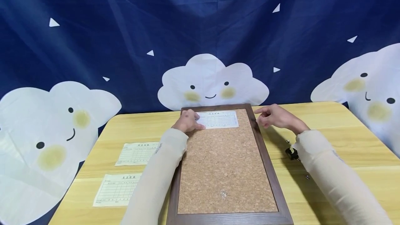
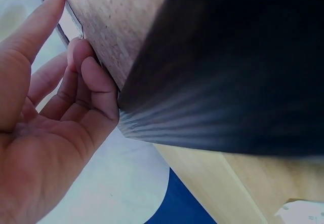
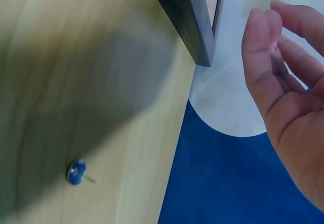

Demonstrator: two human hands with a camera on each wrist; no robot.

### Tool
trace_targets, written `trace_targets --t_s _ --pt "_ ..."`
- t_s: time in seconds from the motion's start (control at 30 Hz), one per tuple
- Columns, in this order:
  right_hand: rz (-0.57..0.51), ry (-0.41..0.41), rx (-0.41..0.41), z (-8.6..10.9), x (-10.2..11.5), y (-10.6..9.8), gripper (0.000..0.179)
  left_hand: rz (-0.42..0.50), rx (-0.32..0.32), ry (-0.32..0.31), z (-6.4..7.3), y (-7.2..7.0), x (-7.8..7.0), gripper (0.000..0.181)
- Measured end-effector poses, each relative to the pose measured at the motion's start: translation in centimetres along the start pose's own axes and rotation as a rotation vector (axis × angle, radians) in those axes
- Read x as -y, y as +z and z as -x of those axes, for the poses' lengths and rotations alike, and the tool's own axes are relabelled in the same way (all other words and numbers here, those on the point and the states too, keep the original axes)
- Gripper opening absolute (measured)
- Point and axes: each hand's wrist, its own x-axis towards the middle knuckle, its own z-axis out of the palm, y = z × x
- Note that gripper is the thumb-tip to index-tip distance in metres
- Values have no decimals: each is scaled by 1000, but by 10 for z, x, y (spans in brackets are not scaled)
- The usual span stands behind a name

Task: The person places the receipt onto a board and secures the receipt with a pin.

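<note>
A printed paper form [image 1: 218,119] lies at the top of a cork board [image 1: 226,169] with a dark wooden frame [image 1: 264,148]. My left hand [image 1: 187,121] rests over the frame's left side, thumb and a finger spread on the form's left end. In the left wrist view the thumb reaches out straight while other fingers bend at the frame edge. My right hand [image 1: 276,116] is beside the frame's upper right side, its fingers loosely bent with nothing visible between them. A thumbtack [image 3: 76,172] lies on its side on the table in the right wrist view.
Two more printed forms, an upper slip [image 1: 135,153] and a lower slip [image 1: 115,190], lie left of the board, partly covered by my left sleeve. A small black object [image 1: 292,153] shows beside my right sleeve. A blue cloud-patterned curtain [image 1: 137,16] hangs behind the table.
</note>
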Motion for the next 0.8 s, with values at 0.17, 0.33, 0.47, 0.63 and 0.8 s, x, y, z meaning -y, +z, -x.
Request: trace_targets --t_s 0.17,0.33,0.47,0.63,0.8 --pt "-64 27 -10 8 -4 -3 43 -16 -3 5 -1 0 0 60" --pt "-116 41 -1 14 -10 -4 41 -4 4 28 -1 -1 2 60" --pt "-128 32 -2 20 -14 -6 38 7 16 57 -2 -3 4 58" --pt "-130 31 -8 28 -16 -10 38 29 26 62 -2 -5 6 58" --pt "-133 67 -8 35 -19 -13 39 25 22 47 -1 -5 5 60"
